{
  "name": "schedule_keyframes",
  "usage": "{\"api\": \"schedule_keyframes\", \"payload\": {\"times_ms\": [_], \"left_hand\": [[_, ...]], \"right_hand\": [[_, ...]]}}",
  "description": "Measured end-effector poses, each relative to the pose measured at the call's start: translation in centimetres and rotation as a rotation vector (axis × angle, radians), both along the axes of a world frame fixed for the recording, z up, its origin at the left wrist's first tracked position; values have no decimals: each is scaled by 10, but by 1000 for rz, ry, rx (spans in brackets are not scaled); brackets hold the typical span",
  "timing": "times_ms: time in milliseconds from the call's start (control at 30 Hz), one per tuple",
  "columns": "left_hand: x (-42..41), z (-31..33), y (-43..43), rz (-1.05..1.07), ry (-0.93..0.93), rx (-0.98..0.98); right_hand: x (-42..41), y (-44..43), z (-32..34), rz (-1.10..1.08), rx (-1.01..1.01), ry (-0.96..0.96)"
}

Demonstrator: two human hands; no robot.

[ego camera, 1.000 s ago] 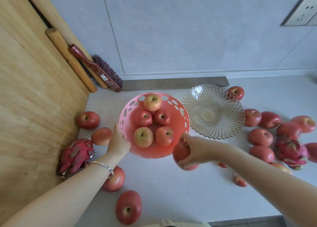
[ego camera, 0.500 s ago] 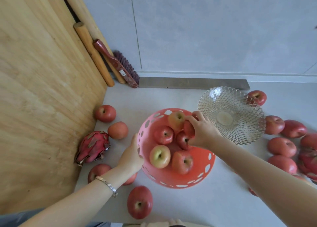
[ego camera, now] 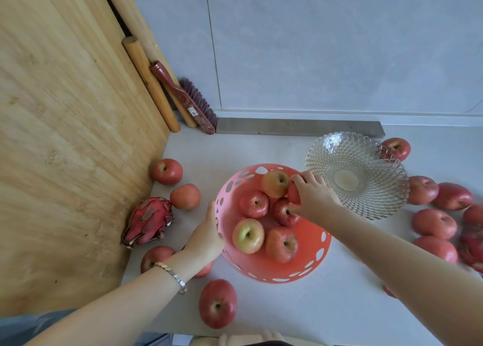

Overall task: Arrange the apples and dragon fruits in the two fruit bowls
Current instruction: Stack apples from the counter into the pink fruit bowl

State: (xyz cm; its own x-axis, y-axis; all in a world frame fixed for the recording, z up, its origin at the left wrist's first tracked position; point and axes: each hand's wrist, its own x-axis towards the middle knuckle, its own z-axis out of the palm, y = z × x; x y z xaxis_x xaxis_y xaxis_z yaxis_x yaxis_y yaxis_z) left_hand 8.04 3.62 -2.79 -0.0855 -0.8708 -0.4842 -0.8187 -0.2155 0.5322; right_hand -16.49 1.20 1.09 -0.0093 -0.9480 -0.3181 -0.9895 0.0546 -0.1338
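Head view: six apples [ego camera: 247, 235] in pink bowl [ego camera: 285, 272], hands [ego camera: 312, 195] gripping one apple, bowl rim.

pink bowl [ego camera: 311, 243]: matt plastic | clear bowl [ego camera: 386, 196]: faceted glass | board [ego camera: 65, 136]: grainy wood | countertop [ego camera: 326, 306]: smooth matt

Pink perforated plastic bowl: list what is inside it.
The pink perforated plastic bowl holds five apples in plain view, two of them yellowish. The right hand grips a sixth red apple inside the far rim, mostly covering it.
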Motion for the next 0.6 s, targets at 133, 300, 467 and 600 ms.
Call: {"api": "schedule_keyframes", "payload": {"times_ms": [133, 300, 467, 600], "left_hand": [[11, 9, -4, -36, 75, -21], [47, 22, 2, -164, -38, -219], [81, 5, 20, -623, -398, -60], [80, -9, 23, -568, -372, 19]], "right_hand": [[4, -7, 5, -48, 75, -37], [41, 16, 35, 129, -271, -141], [128, 69, 46, 573, 138, -314], [172, 84, 0, 678, 431, -45]]}}
